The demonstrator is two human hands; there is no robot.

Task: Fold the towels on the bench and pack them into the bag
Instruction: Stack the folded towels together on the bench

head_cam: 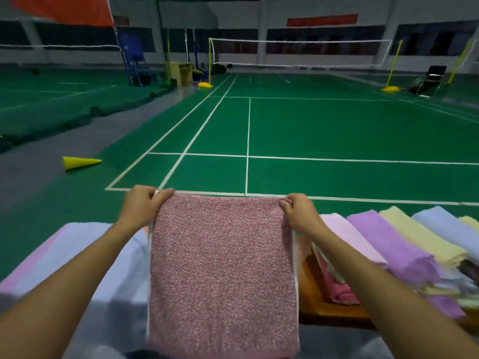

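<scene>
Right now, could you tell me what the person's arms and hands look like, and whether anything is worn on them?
Both forearms are bare from the bottom edge of the frame up to the hands: no sleeves show. The left hand and the right hand wear no gloves, and no watch, bracelet or ring is visible on the sides that face the camera. The fingernails look short and unpainted, though the picture is too soft to be sure.

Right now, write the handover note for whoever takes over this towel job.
Left hand pinches the mottled pink towel at its top left corner; right hand pinches the top right. The towel hangs spread out between them, not yet folded.
Pale pink, purple, yellow and blue towels lie draped to the right, unfolded.
No bag clearly in view.
Left: fold all, then pack.
</scene>
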